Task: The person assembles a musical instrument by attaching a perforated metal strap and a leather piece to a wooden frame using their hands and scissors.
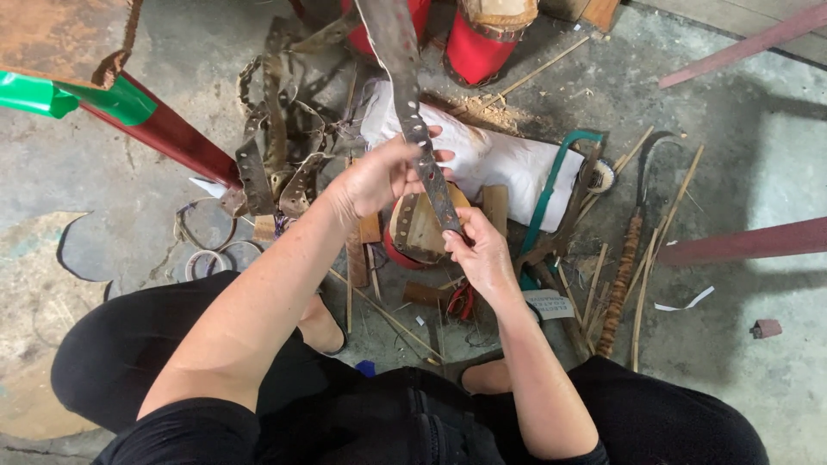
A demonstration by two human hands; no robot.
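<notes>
Strap inspection: both hands on the punched strip

Head view: your left hand [379, 176] pinches the long dark strap [412, 112] at mid-length, fingers closed on its edges; your right hand [478, 250] grips its lower end just above the small drum frame [418, 228]. Judged sound practice: keep the strap taut between both grips and the row of holes facing you. Concrete floor [758, 155] is littered with bamboo splints [642, 284], a sickle [633, 224], a white cloth [508, 164] and tangled straps [280, 146]. Red posts [172, 133] stand near.
</notes>
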